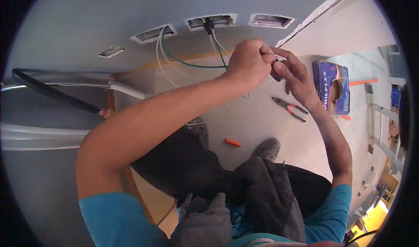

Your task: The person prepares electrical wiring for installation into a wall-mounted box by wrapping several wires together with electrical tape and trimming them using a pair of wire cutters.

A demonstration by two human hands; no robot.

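Note:
Close together above the floor, both my hands work at one small spot in front of the wall. My left hand [251, 63] is closed, its thumb and fingers pinched against the other hand's fingertips; what they hold is hidden. My right hand [299, 76] grips a small dark piece [276, 74] between thumb and fingers, too covered to name. A green wire [192, 65] and white wires [159, 50] come out of wall openings and run toward my left hand, where they pass behind it. Red-handled pliers [289, 109] lie on the floor below my right hand.
Rectangular wall openings [271, 21] line the wall, one with a black-wrapped bundle [208, 26]. A blue box [321, 87] with a torn hole stands at right, near a ladder [386, 111]. An orange cylinder [232, 142] lies between my feet. White pipes [43, 135] lie at left.

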